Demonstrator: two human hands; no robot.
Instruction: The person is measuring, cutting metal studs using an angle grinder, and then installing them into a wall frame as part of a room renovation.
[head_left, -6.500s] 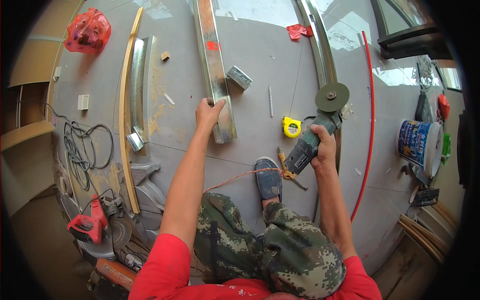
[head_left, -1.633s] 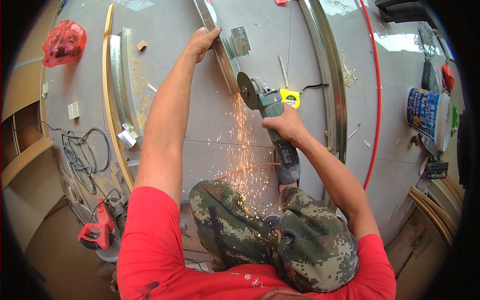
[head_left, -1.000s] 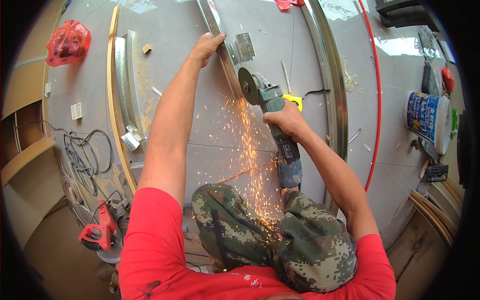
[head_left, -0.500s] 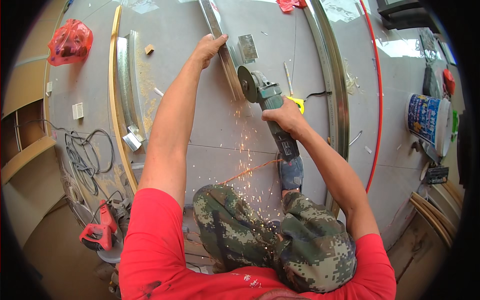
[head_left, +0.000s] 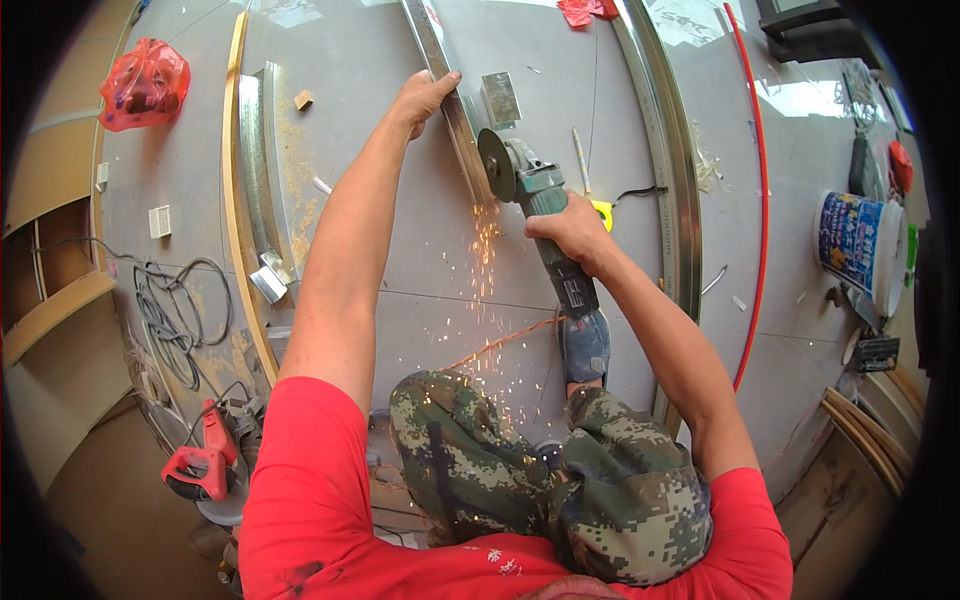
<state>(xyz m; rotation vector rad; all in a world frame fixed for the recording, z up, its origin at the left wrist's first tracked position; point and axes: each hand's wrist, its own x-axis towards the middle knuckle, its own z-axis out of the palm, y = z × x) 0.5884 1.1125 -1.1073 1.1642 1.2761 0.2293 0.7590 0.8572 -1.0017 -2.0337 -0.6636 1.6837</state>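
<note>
Head view, only one. Writing first: small pale label on the body of my angle grinder (head_left: 543, 180), too small to read. Bucket (head_left: 848, 235) at far right has a blue printed wrap with pale characters. Faint lettering runs along the long metal rail (head_left: 684, 200), right of my tool. White characters on the front of my red shirt (head_left: 330, 490), partly in the folds.

Hands: my left hand (head_left: 422, 102) is closed around the metal channel (head_left: 461, 140), thumb over its right side, above the cut end. My right hand (head_left: 574, 232) is wrapped round the grinder body, thumb across the near side. The channel slants down from the top edge, its near end between my hands. Cutting disc (head_left: 497, 166) sits right at that end; exact contact hard to see. Sparks (head_left: 484, 245) drop from there toward my knees. Short metal block (head_left: 501, 98) on the floor (head_left: 425, 250) just right of the channel; yellow tape measure (head_left: 603, 213) partly behind my right hand.
</note>
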